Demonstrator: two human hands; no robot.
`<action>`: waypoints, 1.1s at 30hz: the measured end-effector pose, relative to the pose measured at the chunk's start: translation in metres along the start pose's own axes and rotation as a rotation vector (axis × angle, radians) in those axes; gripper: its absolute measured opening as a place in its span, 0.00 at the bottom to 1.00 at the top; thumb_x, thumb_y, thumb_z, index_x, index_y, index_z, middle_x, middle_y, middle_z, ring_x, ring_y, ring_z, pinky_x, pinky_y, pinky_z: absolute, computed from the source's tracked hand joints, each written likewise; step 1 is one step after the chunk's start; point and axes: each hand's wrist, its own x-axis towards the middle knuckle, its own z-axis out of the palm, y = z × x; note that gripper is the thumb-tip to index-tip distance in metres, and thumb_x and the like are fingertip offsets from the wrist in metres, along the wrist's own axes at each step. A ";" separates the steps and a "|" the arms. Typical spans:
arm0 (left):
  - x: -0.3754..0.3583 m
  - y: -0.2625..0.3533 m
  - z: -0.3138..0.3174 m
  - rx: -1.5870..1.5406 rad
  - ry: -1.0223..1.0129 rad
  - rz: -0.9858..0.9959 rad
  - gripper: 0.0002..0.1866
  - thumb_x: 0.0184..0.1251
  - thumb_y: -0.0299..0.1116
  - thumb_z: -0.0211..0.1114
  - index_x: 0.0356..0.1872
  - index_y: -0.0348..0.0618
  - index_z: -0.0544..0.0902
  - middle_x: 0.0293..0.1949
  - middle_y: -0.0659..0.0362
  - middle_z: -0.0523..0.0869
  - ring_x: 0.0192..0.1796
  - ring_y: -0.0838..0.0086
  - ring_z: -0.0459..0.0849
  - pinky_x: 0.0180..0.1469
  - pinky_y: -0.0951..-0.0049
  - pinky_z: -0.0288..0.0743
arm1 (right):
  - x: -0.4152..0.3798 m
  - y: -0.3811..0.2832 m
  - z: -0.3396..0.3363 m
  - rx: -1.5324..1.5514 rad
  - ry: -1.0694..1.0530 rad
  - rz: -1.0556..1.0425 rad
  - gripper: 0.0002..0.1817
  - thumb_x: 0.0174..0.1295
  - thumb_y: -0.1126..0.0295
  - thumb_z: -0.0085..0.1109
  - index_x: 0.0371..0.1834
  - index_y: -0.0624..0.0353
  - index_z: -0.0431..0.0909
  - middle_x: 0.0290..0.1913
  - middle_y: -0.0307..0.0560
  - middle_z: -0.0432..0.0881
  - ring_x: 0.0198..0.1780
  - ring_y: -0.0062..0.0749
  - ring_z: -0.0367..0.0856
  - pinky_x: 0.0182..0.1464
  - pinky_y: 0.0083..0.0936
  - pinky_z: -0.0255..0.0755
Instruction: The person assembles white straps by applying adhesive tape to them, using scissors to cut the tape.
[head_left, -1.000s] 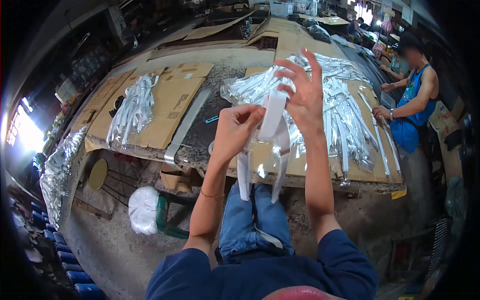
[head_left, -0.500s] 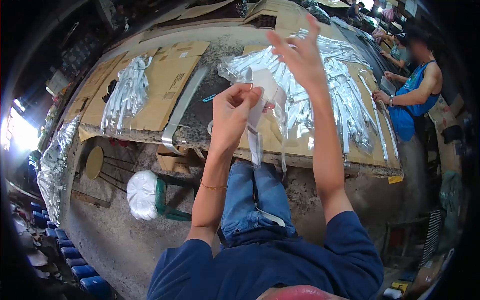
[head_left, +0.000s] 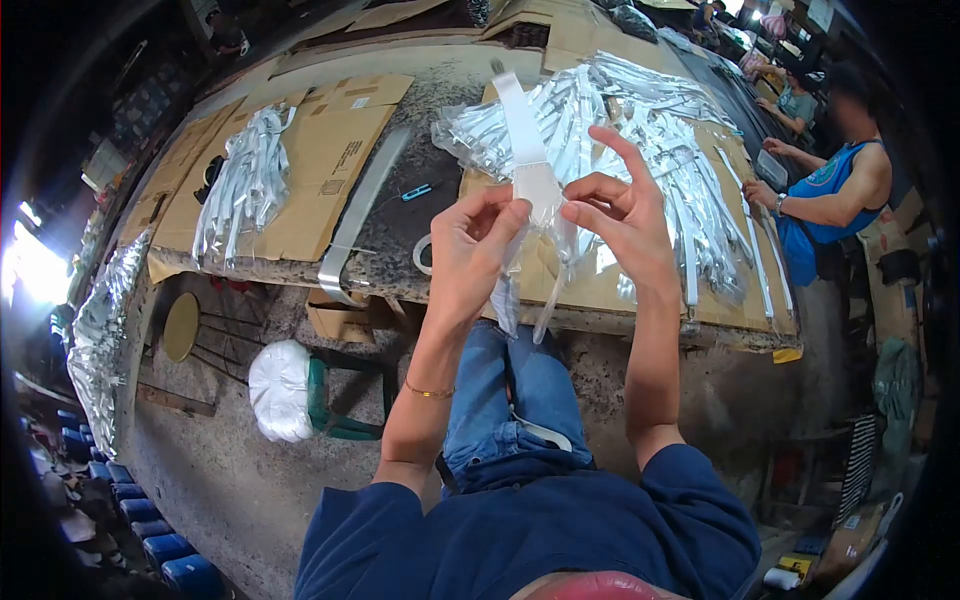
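Observation:
A white strap with a wider stitched end stands up between my hands, with clear plastic hanging below it. My left hand is closed, pinching the wide end at its left edge between thumb and fingers. On the opposite edge, my right hand pinches the strap or its plastic with thumb and index finger, another finger raised. Behind them, a large heap of silvery-white straps in clear plastic covers the cardboard. Beside my left wrist lies a roll of tape, with a small blue tool further back.
A smaller bundle of wrapped straps rests on cardboard at the left. A long metal strip overhangs the table edge. Below stands a green stool with a white padded top. A co-worker in blue works at the right.
My right hand has come down from above the heap to the strap's right edge and closed there. The strap now stands up and straight above my left hand.

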 end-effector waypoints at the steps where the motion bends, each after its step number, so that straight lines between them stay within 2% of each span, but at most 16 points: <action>1: -0.001 0.002 0.000 0.035 -0.017 -0.005 0.10 0.68 0.28 0.67 0.44 0.30 0.84 0.36 0.60 0.87 0.37 0.83 0.81 0.42 0.81 0.74 | 0.000 0.004 0.002 0.004 -0.001 0.000 0.44 0.54 0.83 0.71 0.73 0.57 0.57 0.39 0.45 0.86 0.43 0.26 0.84 0.52 0.24 0.77; 3: 0.000 0.004 -0.002 0.074 -0.030 -0.010 0.09 0.68 0.27 0.67 0.43 0.30 0.85 0.36 0.60 0.87 0.37 0.83 0.81 0.42 0.81 0.74 | 0.002 0.011 0.005 0.028 0.035 -0.124 0.44 0.53 0.83 0.71 0.72 0.57 0.58 0.38 0.45 0.85 0.44 0.26 0.84 0.51 0.24 0.77; 7: 0.003 0.004 -0.007 0.080 -0.125 -0.032 0.07 0.67 0.27 0.68 0.41 0.32 0.84 0.36 0.60 0.87 0.37 0.83 0.81 0.42 0.81 0.74 | 0.003 0.005 0.005 0.079 0.050 -0.038 0.44 0.52 0.83 0.72 0.72 0.58 0.59 0.37 0.45 0.86 0.43 0.25 0.84 0.51 0.23 0.77; 10: 0.005 0.009 -0.004 0.173 -0.136 -0.050 0.07 0.66 0.27 0.68 0.39 0.33 0.84 0.35 0.62 0.87 0.38 0.84 0.81 0.43 0.81 0.73 | 0.005 0.003 0.001 0.042 0.023 -0.046 0.44 0.51 0.83 0.73 0.71 0.59 0.59 0.36 0.45 0.86 0.41 0.25 0.84 0.50 0.23 0.78; 12: 0.007 0.010 -0.002 0.233 -0.138 -0.057 0.07 0.66 0.27 0.69 0.39 0.33 0.84 0.35 0.62 0.87 0.38 0.84 0.81 0.43 0.81 0.73 | 0.007 0.001 0.007 -0.068 0.093 -0.055 0.43 0.51 0.83 0.72 0.71 0.60 0.59 0.36 0.45 0.86 0.40 0.24 0.85 0.48 0.22 0.78; 18: 0.012 0.004 0.002 0.185 -0.109 0.002 0.09 0.66 0.28 0.69 0.40 0.30 0.85 0.36 0.59 0.87 0.38 0.83 0.81 0.41 0.80 0.74 | 0.015 0.002 0.009 -0.050 0.083 -0.031 0.43 0.52 0.83 0.72 0.72 0.61 0.59 0.36 0.45 0.86 0.40 0.23 0.84 0.45 0.21 0.78; 21: 0.016 0.003 0.002 0.209 -0.088 -0.047 0.12 0.64 0.26 0.69 0.46 0.29 0.84 0.35 0.59 0.87 0.38 0.82 0.82 0.42 0.80 0.75 | 0.016 0.009 0.006 0.021 0.066 -0.039 0.44 0.51 0.84 0.72 0.72 0.60 0.59 0.36 0.44 0.86 0.40 0.22 0.84 0.45 0.20 0.78; 24: 0.022 0.007 0.008 0.115 -0.032 0.065 0.14 0.61 0.22 0.71 0.47 0.29 0.81 0.32 0.60 0.85 0.38 0.81 0.82 0.43 0.80 0.76 | 0.015 0.011 0.006 0.034 0.048 -0.005 0.44 0.51 0.84 0.72 0.72 0.60 0.59 0.36 0.44 0.86 0.40 0.22 0.84 0.45 0.19 0.79; 26: 0.025 0.012 0.008 0.195 0.000 0.045 0.14 0.56 0.21 0.74 0.41 0.33 0.78 0.30 0.61 0.84 0.36 0.82 0.82 0.40 0.81 0.75 | 0.015 0.013 0.006 0.028 0.054 -0.015 0.45 0.51 0.84 0.73 0.72 0.59 0.58 0.36 0.44 0.86 0.40 0.22 0.84 0.44 0.19 0.79; 27: 0.027 0.011 0.007 0.197 -0.001 0.044 0.14 0.56 0.21 0.74 0.41 0.33 0.78 0.30 0.61 0.84 0.36 0.82 0.82 0.40 0.81 0.75 | 0.014 0.013 0.006 0.018 0.060 -0.025 0.46 0.50 0.85 0.73 0.72 0.58 0.58 0.36 0.44 0.86 0.41 0.22 0.84 0.44 0.20 0.79; 29: 0.029 0.005 0.003 0.292 0.003 0.099 0.15 0.54 0.21 0.76 0.33 0.41 0.75 0.31 0.62 0.84 0.33 0.82 0.81 0.37 0.82 0.75 | 0.012 0.011 0.011 -0.005 0.096 -0.025 0.47 0.50 0.85 0.73 0.73 0.57 0.57 0.37 0.44 0.85 0.40 0.22 0.85 0.44 0.20 0.79; 33: 0.029 -0.002 0.005 0.317 0.020 0.101 0.17 0.52 0.22 0.79 0.31 0.43 0.74 0.30 0.64 0.83 0.31 0.84 0.79 0.35 0.83 0.74 | 0.008 0.010 0.012 -0.082 0.152 -0.014 0.49 0.49 0.85 0.73 0.74 0.54 0.55 0.37 0.44 0.85 0.39 0.24 0.85 0.42 0.20 0.79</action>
